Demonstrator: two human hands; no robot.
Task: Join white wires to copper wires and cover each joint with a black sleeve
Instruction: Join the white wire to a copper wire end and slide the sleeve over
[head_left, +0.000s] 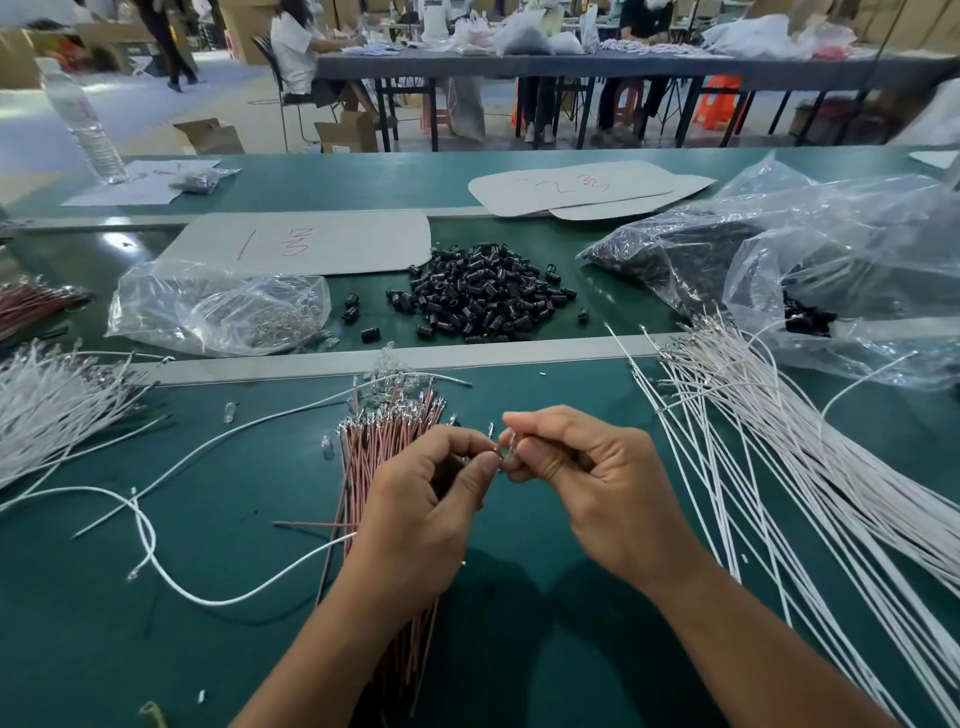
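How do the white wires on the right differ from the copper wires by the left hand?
The white wires are fanned out loosely; the copper wires are reddish and tightly bunched. The white wires lie uncovered; the left hand hides part of the copper wires. Both rest on the green table.

the table mat (234, 597) is a deep teal green, crossed by a pale grey strip (311, 364). the white wires (779, 467) on the right are plain white, and so is the left bundle (47, 410). the copper wires (374, 447) in the middle look pinkish red, and the metal tip (491, 430) is silvery. the sleeves (483, 296) heaped further back are glossy black. the cardboard sheet (311, 244) is light grey with red handwritten marks. both plastic bags (218, 306) are clear. way behind, a stool (719, 101) is bright orange.
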